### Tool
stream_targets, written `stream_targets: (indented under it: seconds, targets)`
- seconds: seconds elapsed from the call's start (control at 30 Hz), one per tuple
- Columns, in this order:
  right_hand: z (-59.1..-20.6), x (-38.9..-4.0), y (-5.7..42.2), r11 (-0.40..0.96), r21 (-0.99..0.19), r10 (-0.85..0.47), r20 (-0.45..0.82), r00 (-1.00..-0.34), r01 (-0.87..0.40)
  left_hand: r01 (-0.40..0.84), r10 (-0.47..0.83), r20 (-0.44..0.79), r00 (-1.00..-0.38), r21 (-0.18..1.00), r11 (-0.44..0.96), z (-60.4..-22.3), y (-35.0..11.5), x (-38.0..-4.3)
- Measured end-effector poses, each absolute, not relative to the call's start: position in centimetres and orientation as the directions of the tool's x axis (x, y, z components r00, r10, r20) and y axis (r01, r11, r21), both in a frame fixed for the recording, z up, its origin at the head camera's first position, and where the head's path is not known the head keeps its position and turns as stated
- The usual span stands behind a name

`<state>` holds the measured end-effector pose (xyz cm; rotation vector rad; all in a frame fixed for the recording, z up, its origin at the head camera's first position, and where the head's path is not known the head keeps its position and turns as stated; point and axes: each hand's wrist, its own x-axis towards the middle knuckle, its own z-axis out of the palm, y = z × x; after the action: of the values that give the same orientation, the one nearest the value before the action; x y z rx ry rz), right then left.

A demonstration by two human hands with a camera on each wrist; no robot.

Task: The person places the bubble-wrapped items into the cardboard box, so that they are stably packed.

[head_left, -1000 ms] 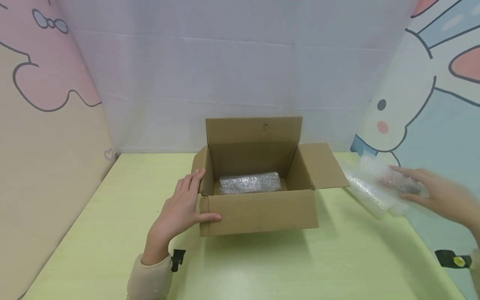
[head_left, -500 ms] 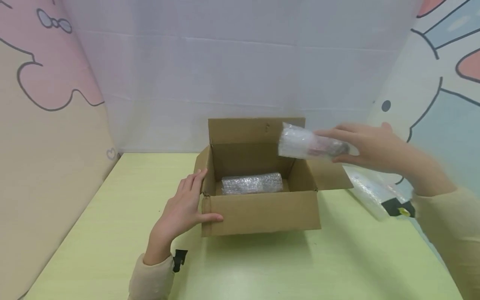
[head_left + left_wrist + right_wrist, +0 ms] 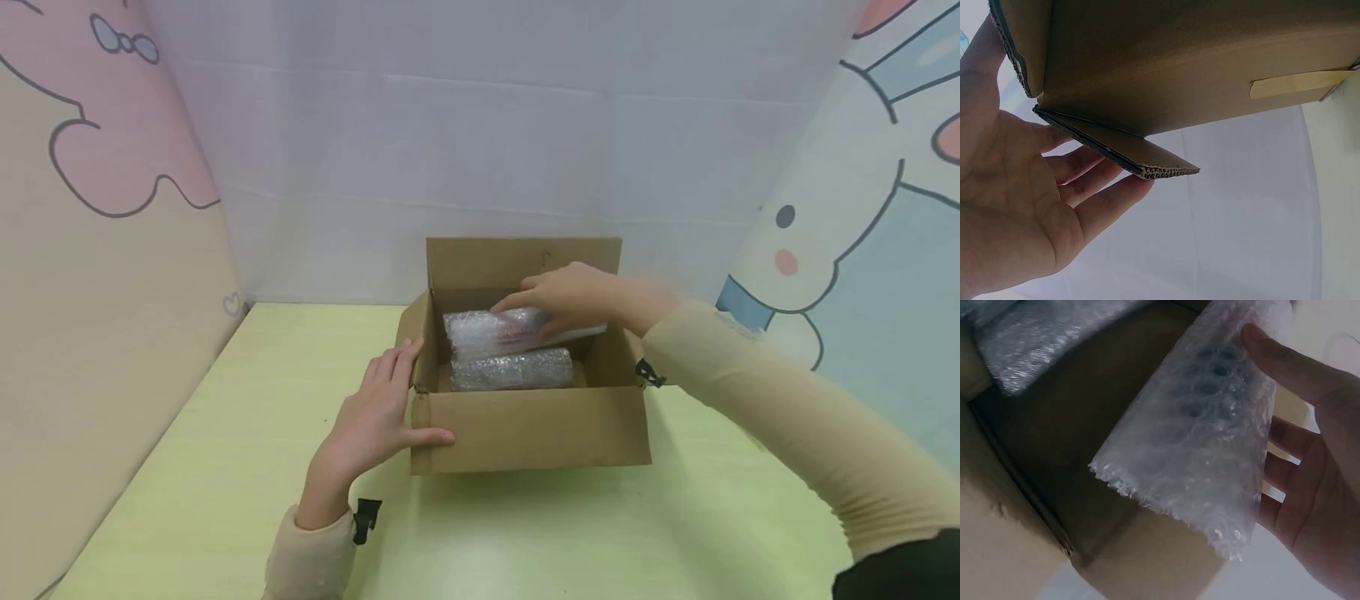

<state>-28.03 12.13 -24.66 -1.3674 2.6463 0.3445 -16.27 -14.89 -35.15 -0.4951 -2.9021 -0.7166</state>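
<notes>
The packet (image 3: 480,335), wrapped in bubble film, is in the mouth of the box, pinched between the thumb and fingers of the right hand (image 3: 572,293). One end sticks out past those fingertips toward the box's left wall; whether its underside touches anything cannot be told. A second wrapped roll (image 3: 513,370) lies in the box, just nearer the person than the right fingers. The box (image 3: 532,427) surrounds both, its back flap (image 3: 487,260) standing behind the right fingers. At its near left corner, the left hand (image 3: 372,417) rests with fingers extended against the side flap (image 3: 1116,145) and thumb on the front flap. A tape strip (image 3: 1297,84) shows beyond the left fingertips. The table (image 3: 202,433) spreads below both hands.
</notes>
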Motion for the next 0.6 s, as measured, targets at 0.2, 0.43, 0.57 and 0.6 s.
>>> stream_targets:
  seconds: [0.2, 0.43, 0.57, 0.6]
  targets:
    - [-28.3, -29.2, 10.1, 0.541, 0.118, -0.740, -0.404, -0.539, -0.832, 0.336, 0.285, 0.181, -0.941, 0.431, 0.837, -35.0, -14.9, -16.2]
    - [-30.0, -29.9, 9.8, 0.551, 0.123, -0.717, -0.437, -0.544, -0.825, 0.339, 0.284, 0.189, -0.940, 0.426, 0.839, -35.0, -14.8, -16.0]
    - [-30.0, -30.0, 9.4, 0.531, 0.129, -0.722, -0.449, -0.527, -0.837, 0.340, 0.284, 0.192, -0.940, 0.428, 0.838, -34.9, -14.9, -15.9]
    - [-30.1, -30.1, 9.3, 0.527, 0.132, -0.720, -0.454, -0.524, -0.839, 0.341, 0.284, 0.192, -0.939, 0.426, 0.838, -34.9, -14.9, -15.9]
